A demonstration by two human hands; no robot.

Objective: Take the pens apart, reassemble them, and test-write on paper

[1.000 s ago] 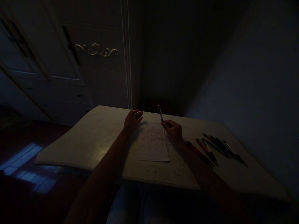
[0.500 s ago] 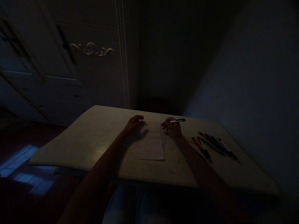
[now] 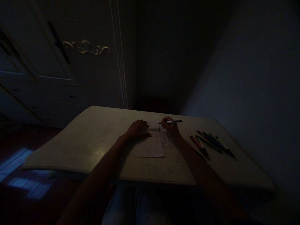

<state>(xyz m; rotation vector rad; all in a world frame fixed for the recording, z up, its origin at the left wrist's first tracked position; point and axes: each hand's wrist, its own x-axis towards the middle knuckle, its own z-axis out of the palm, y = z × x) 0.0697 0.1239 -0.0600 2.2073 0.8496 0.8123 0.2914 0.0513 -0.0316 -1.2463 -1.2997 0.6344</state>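
Note:
A sheet of paper (image 3: 150, 148) covered in small, unreadable writing lies on the pale table (image 3: 98, 137). Part of a second written sheet (image 3: 164, 139) shows from under its right side. My left hand (image 3: 138, 128) rests on the left of the upper sheet, fingers apart and holding nothing; the paper looks raised or folded beside its fingertips. In my right hand (image 3: 169, 126) is a white and black pen (image 3: 174, 121), gripped near its tip. The tip points left at the sheet's upper right; whether it touches the paper I cannot tell.
Several pens (image 3: 215, 143) lie loose on the table's right side, near my right forearm. A wardrobe (image 3: 93, 81) with gold trim stands beyond the table at the left. A wall (image 3: 253, 93) runs along the right. The room is dim.
My left hand has come down onto the paper, and the sheet near its fingers now looks raised or folded. My right hand keeps the pen. The whole view has shifted slightly.

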